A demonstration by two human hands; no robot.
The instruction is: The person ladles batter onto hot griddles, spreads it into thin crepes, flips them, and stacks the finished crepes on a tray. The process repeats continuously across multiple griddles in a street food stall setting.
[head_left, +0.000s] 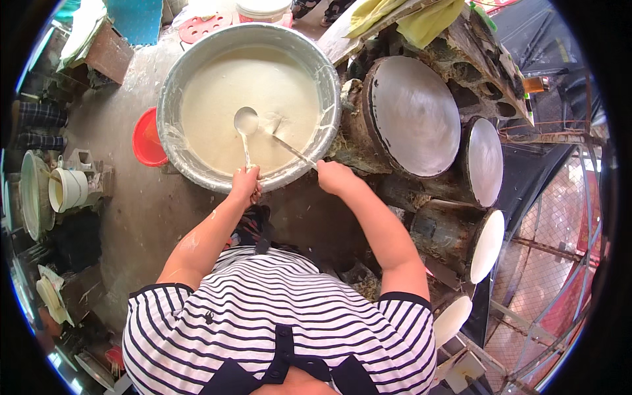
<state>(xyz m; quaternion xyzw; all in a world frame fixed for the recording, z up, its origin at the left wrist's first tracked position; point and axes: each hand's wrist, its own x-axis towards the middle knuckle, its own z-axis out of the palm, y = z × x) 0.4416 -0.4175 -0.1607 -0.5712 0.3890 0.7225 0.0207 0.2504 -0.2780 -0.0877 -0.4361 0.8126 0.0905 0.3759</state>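
Observation:
A large grey metal basin (172, 141) in front of me holds a pale, creamy liquid (250, 76). My left hand (245, 184), at the basin's near rim, is closed around the handle of a ladle (246, 121); its round bowl is over the liquid. To the right, my right hand (334, 178) grips a long thin-handled utensil (294, 151) that slants over the rim. The far end of that utensil dips into the liquid, so its kind cannot be made out.
Right of the basin stand several round stoves with flat pale tops, the largest griddle (416, 117) nearest it. A red bucket (150, 137) sits left of the basin. Farther left is a white bucket (68, 189). A yellow cloth (431, 23) lies on a board at upper right.

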